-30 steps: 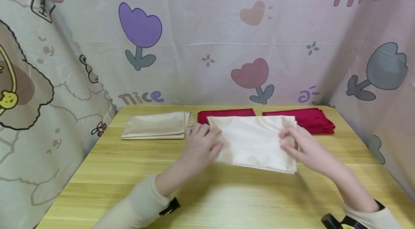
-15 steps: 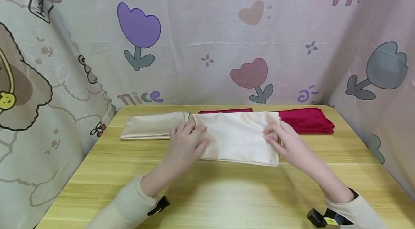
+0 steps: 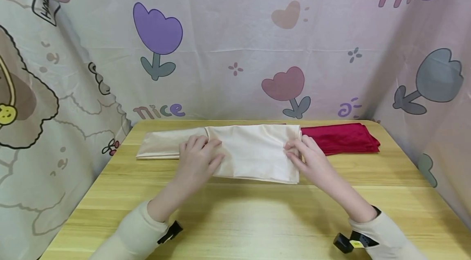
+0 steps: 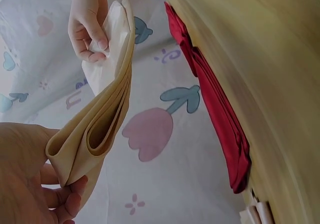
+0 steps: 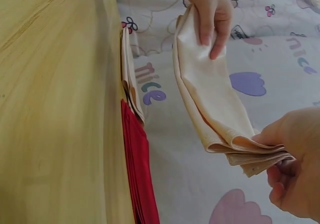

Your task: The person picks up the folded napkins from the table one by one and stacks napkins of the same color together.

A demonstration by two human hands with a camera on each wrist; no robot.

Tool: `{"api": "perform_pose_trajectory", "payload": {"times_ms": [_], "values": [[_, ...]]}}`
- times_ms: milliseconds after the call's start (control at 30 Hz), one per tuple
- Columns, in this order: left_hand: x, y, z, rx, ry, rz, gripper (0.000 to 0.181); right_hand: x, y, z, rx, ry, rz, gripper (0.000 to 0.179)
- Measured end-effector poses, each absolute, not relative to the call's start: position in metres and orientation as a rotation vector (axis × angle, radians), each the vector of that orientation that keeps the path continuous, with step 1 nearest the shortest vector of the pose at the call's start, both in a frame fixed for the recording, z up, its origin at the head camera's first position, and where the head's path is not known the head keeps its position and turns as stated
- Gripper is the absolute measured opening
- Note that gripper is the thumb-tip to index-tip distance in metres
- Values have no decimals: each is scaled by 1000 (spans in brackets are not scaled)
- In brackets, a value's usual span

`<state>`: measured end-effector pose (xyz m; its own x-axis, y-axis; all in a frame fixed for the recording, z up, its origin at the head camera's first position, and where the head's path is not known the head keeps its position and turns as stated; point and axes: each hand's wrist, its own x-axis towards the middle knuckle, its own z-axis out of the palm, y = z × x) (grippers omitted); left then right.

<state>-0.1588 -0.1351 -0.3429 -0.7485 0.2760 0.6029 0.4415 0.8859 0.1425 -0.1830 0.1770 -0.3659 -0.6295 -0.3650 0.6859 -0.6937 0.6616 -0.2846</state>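
A folded cream satin cloth (image 3: 255,151) hangs above the table between both hands. My left hand (image 3: 198,155) grips its left end, thumb in front and fingers bent around the edge. The right end is pinched by my right hand (image 3: 305,153). Seen from the left wrist, the cloth (image 4: 107,108) shows several looped layers at its near end. In the right wrist view the layers of the cloth (image 5: 215,98) stack up at the edge near the thumb. Behind it, most of a folded red cloth is hidden in the head view; more of this red cloth (image 4: 220,119) shows from the left wrist.
Another folded cream cloth (image 3: 158,143) lies at the table's back left, partly covered by the left hand. A second folded red cloth (image 3: 342,139) rests at the back right. The wooden table (image 3: 239,219) meets a printed curtain (image 3: 220,14) behind.
Both hands have carried the cream cloth leftward and slightly farther back. It now overlaps the left cream cloth in the head view, and more of the right red cloth shows.
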Motion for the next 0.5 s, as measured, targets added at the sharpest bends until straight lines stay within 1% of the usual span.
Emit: {"api": "perform_pose_trajectory", "payload": {"times_ms": [233, 500], "values": [[-164, -146, -346, -480, -2454, -392, 31, -191, 162, -373, 846, -2246, 714, 19], [-174, -163, -349, -511, -2431, -424, 29, -195, 149, -376, 838, -2310, 730, 20]]}}
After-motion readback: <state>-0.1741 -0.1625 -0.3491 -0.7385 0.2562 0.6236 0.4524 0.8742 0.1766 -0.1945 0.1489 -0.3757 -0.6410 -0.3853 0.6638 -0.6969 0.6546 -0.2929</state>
